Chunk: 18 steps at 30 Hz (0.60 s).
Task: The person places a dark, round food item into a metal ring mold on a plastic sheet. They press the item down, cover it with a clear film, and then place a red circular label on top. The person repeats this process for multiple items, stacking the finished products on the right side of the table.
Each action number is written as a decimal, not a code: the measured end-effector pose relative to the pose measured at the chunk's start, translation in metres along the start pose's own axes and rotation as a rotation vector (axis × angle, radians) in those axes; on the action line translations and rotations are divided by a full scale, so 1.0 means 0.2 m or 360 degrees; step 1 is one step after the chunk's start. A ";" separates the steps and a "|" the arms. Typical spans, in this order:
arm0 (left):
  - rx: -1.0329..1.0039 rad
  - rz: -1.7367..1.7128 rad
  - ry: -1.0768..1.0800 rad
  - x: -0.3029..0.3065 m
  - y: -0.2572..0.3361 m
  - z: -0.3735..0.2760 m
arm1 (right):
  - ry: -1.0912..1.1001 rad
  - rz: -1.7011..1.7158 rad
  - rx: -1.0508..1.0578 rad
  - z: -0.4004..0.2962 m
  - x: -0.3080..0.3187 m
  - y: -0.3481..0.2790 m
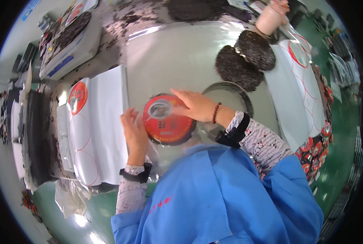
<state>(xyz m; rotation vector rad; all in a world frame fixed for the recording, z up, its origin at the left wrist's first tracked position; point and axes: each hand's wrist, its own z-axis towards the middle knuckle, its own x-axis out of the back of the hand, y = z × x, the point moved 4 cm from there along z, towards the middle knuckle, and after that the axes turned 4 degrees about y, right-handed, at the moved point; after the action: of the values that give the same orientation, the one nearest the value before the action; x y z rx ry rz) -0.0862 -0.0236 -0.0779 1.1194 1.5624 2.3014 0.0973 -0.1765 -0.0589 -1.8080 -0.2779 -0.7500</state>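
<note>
A flat round package with a red label [169, 128] lies on the pale work surface [169, 61] in front of me. Dark material, apparently dried seaweed, shows around the label's edge, and clear plastic film [154, 161] extends below it. My right hand [196, 106] is over the package's upper right, its blurred fingers spread above the label. Just left of the package is my left hand [134, 131], fingers slightly parted and nothing visible in them; contact with the edge is unclear. Partly behind my right wrist, a round ring mould [250, 105] rests on the surface.
Two dark pressed seaweed discs [238, 68] overlap at upper right, near a pinkish container [269, 19]. White sheets [108, 122] with round labels flank the surface on the left, more sheets [288, 91] on the right. A plastic tub [74, 61] of dark flakes stands upper left.
</note>
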 end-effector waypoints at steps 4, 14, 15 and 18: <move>-0.0454 0.0596 -0.0015 -0.03 0.09 0.01 | 0.0469 0.0219 0.0239 -0.16 0.03 0.01; -0.0275 -0.0264 0.0069 0.09 0.29 -0.16 | 0.0439 0.0939 0.0361 -0.46 0.00 0.03; -0.0391 -0.0595 0.0124 0.05 0.39 -0.13 | 0.0205 0.1487 0.0264 -0.52 0.01 0.04; -0.0430 -0.0407 -0.0305 -0.24 0.66 -0.10 | 0.0363 0.1327 -0.0071 -0.83 0.28 0.06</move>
<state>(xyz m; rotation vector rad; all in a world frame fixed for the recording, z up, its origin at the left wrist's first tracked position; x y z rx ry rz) -0.0280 -0.1209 0.0060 0.9762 1.2047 2.0898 0.0883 -0.3415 -0.0014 -1.6482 0.6188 -0.3499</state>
